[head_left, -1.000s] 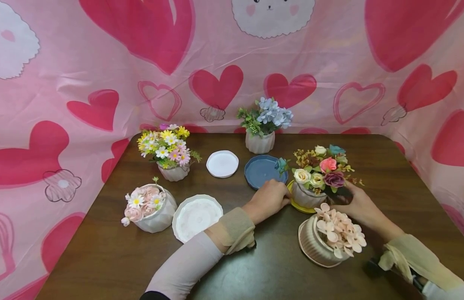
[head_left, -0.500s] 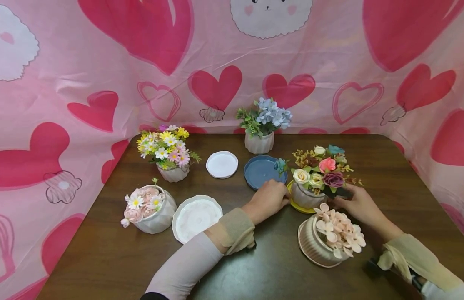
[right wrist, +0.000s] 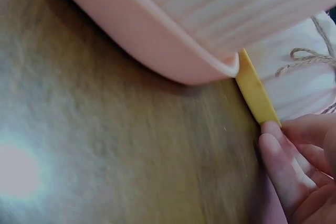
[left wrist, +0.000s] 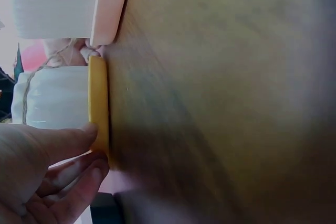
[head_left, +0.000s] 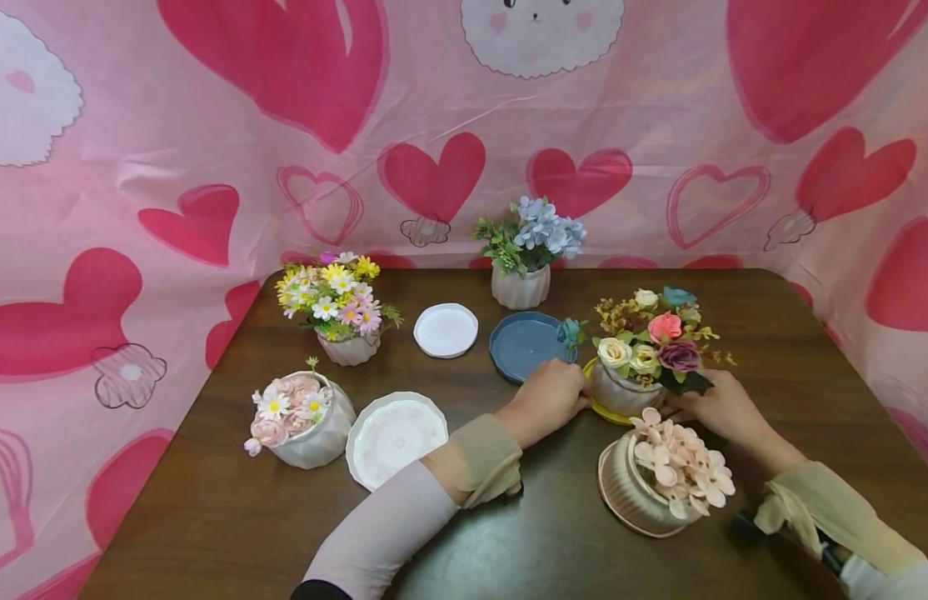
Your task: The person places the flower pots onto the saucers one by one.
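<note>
A white pot [head_left: 617, 393] of mixed roses stands on a yellow saucer [left wrist: 98, 98], with twine tied round the pot. My left hand [head_left: 546, 402] pinches the saucer's left rim, thumb above and fingers below in the left wrist view. On the opposite side, my right hand [head_left: 722, 408] pinches the rim between thumb and fingers [right wrist: 278, 153]; the flowers partly hide this in the head view. Right in front stands a ribbed pot [head_left: 644, 492] of peach flowers on a pink saucer [right wrist: 152, 32], close to the yellow one.
A blue saucer [head_left: 524, 346] lies just beyond my left hand. White saucers, one small [head_left: 445, 330] and one larger [head_left: 396, 437], lie further left. Pots of daisies [head_left: 349, 347], pink blooms [head_left: 314, 433] and blue flowers [head_left: 521, 286] stand around the wooden table [head_left: 509, 542].
The rose pot and its yellow saucer have slid slightly to the right, with both hands at the rim. The right hand's fingers have closed in on the saucer. The other pots stay put.
</note>
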`<state>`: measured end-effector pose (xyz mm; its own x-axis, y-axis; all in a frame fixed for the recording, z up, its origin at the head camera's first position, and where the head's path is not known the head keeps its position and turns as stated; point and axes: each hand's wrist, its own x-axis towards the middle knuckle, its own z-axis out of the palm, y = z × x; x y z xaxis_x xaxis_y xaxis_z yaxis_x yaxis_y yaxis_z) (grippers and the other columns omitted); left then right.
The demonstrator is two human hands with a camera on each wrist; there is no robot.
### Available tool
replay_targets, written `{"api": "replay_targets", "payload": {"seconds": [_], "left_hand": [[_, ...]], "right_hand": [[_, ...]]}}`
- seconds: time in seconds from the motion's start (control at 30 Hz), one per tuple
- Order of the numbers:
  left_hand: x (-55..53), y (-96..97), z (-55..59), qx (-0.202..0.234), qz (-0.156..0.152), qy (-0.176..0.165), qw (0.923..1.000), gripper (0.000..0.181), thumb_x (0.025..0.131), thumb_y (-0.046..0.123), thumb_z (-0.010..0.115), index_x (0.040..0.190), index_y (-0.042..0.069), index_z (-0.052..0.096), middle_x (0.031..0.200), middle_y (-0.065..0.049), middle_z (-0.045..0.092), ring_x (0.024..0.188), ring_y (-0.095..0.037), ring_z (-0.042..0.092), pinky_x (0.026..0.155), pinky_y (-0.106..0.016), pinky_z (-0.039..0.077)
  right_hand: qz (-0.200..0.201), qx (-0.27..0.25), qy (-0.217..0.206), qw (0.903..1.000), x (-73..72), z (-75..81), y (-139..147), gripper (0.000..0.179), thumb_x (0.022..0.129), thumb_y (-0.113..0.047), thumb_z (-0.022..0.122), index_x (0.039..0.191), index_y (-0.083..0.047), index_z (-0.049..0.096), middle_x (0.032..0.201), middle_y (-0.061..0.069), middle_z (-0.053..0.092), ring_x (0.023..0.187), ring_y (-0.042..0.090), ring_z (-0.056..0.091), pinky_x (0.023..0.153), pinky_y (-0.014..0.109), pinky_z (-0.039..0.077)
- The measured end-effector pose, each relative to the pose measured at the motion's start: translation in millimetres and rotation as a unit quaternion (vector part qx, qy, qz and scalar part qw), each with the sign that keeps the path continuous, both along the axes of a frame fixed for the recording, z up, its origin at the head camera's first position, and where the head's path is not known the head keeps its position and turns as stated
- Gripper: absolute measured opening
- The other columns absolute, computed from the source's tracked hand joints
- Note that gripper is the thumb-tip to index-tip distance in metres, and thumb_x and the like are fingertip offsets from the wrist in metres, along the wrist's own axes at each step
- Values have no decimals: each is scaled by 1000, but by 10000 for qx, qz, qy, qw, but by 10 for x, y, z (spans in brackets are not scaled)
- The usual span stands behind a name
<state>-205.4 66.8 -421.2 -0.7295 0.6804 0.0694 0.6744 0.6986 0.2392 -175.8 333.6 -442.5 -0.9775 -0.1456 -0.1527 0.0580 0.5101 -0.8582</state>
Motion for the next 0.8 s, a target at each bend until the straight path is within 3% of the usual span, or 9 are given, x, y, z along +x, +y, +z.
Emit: {"api": "replay_targets", "payload": {"seconds": [0.33, 0.57, 0.8], "left_hand": [[-86, 242, 0, -100, 34, 60, 9999, 11, 91, 29, 71, 81, 27, 76, 77, 12, 72, 63, 0, 61, 58, -18, 46], [-149, 402, 1, -146, 94, 94, 9998, 18, 92, 27, 70, 75, 26, 73, 71, 12, 68, 59, -1, 58, 56, -18, 44], [-171, 480, -15, -185, 69, 155, 9997, 17, 92, 27, 70, 76, 27, 74, 71, 13, 67, 62, -2, 58, 57, -18, 45]], "right_hand": [[-124, -86, 121, 9998, -100, -34, 198, 37, 94, -2, 61, 124, 17, 51, 81, -11, 71, 70, 5, 70, 66, 27, 60], [-277, -66, 98, 9995, -140, -19, 332, 15, 94, -5, 63, 109, -7, 62, 76, -18, 68, 69, 4, 70, 64, 26, 60], [-357, 204, 72, 9991, -164, -14, 378, 29, 95, -4, 61, 117, 15, 56, 76, -18, 67, 68, 2, 68, 64, 25, 60]]}}
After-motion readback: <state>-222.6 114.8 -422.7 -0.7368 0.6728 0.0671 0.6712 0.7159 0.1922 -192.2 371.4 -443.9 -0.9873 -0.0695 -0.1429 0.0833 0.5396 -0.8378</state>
